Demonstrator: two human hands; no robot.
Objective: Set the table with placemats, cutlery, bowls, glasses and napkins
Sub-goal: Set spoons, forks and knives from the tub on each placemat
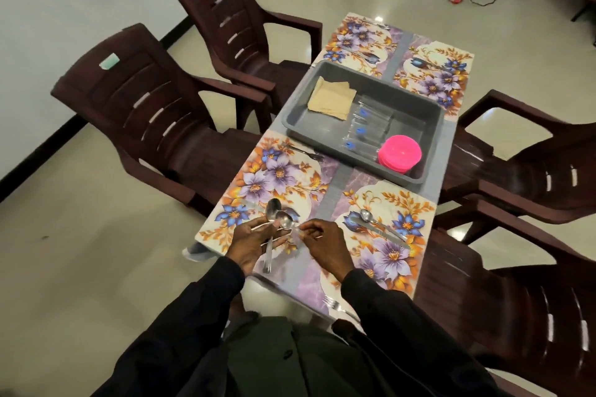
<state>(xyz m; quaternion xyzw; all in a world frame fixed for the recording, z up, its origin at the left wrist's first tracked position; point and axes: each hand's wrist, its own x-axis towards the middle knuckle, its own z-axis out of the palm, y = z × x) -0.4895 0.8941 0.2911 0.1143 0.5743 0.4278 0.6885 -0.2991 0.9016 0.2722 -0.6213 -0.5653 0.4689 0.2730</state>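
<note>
Cutlery sits in both hands above the near-left floral placemat [274, 177], a mat printed with purple and orange flowers. The left hand [254, 243] curls its fingers round the handle of a long steel spoon [273, 207]; the spoon's bowl points away from the person and its handle sticks out below the palm. The right hand [327, 243] brings thumb and forefinger together in a pinch on the blurred handle of a second steel spoon [285, 220], whose bowl lies just beside the first. A steel fork [304, 153] lies along the far edge of this placemat. On the near-right floral placemat [387, 255] a spoon and knife pair [379, 226] lie side by side, and another fork [335, 304] rests at its near edge. Mid-table [333, 193] stands a grey plastic tray [416, 113] holding folded beige napkins [332, 100], clear glasses [364, 129] and stacked pink bowls [400, 153]. Beyond it lie a far-left floral placemat [358, 39] and a far-right floral placemat [435, 74]. Dark brown plastic chairs [145, 113] stand around.
</note>
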